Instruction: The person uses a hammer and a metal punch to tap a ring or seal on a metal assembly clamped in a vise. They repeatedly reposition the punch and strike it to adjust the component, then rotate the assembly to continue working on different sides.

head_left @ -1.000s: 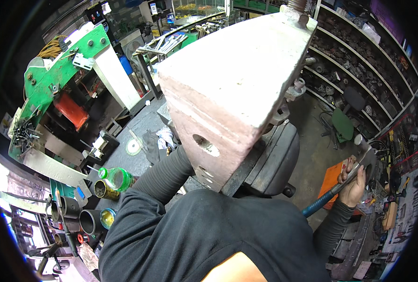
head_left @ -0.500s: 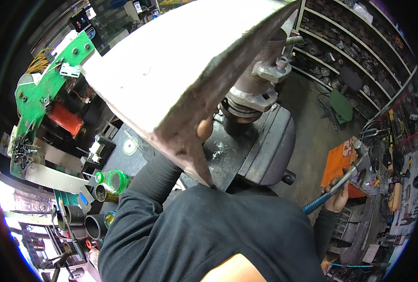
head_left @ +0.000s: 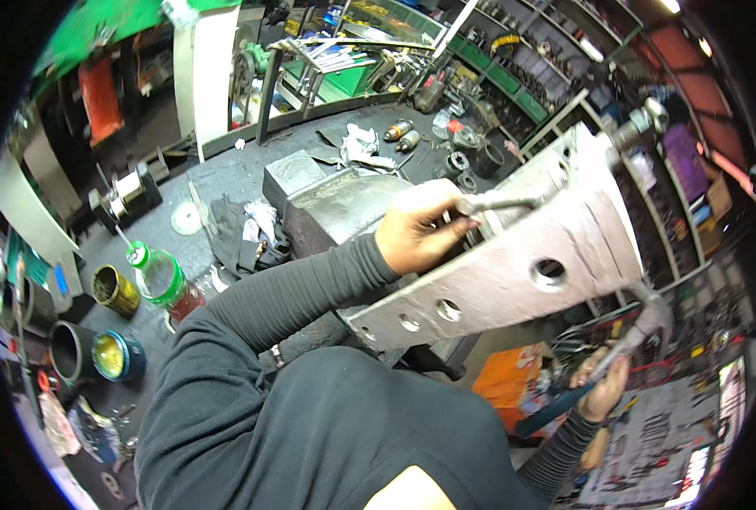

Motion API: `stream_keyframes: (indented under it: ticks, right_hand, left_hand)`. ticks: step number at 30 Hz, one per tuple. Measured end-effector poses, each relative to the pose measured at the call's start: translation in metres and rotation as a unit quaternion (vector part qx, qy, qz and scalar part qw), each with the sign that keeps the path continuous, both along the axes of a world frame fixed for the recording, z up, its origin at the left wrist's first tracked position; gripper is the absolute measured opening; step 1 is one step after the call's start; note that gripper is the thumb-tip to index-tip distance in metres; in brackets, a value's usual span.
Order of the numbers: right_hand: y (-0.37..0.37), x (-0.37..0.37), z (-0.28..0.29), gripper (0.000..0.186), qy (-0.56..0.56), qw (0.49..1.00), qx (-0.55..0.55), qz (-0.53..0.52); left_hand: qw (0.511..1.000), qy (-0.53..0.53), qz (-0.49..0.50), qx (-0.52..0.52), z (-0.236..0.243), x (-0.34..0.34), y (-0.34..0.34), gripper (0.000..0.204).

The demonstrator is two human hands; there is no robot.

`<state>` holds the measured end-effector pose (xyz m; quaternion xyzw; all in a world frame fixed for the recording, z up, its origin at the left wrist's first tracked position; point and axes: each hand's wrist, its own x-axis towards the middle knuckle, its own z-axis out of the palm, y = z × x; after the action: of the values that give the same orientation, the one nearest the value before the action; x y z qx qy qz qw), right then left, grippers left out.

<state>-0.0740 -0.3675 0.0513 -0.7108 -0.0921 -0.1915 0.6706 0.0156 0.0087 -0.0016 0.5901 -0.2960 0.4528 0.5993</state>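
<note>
My left hand (head_left: 416, 225) is wrapped around a metal fitting (head_left: 499, 202) inside the pale, pinkish-white steel bracket (head_left: 497, 280), which has several round holes along its facing side and stands on a dark metal block at the bench. A threaded bolt (head_left: 629, 132) sticks out of the bracket's top end. At the lower right my right hand (head_left: 599, 387) holds a hammer with a blue grip (head_left: 548, 412), its metal head (head_left: 654, 323) just below the bracket's far corner.
The dark workbench (head_left: 225, 170) carries a green-capped bottle (head_left: 161, 280), cans (head_left: 114, 289), rags (head_left: 250, 221) and metal parts. A green press frame (head_left: 97, 25) stands at upper left. Shelving is behind at right, with an orange box (head_left: 505, 382) low beside me.
The bracket has turned from showing its top close up to showing its holed side, lying more to the right. My left hand has come into view on it. The view has swung round.
</note>
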Motion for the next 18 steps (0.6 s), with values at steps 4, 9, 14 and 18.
stream_keyframes:
  ticks: [4,9,14,18]
  right_hand:
    - [0.05,-0.014,0.136,0.042,-0.2,0.951,-0.225,0.077]
    - [0.119,-0.022,0.258,0.052,-0.276,0.857,-0.428,0.075]
    - [0.235,-0.014,0.27,0.041,-0.233,0.709,-0.66,0.08]
    - [0.296,0.005,0.252,0.035,-0.28,0.444,-0.838,0.149]
  left_hand:
    - [0.999,-0.028,0.011,0.015,0.003,0.002,0.004,0.014]
    - [0.999,-0.039,0.027,0.009,-0.001,0.003,0.005,0.014]
    - [0.998,-0.049,0.038,-0.004,-0.002,0.004,0.004,0.014]
    - [0.998,-0.05,0.046,-0.018,0.001,0.006,0.01,0.015]
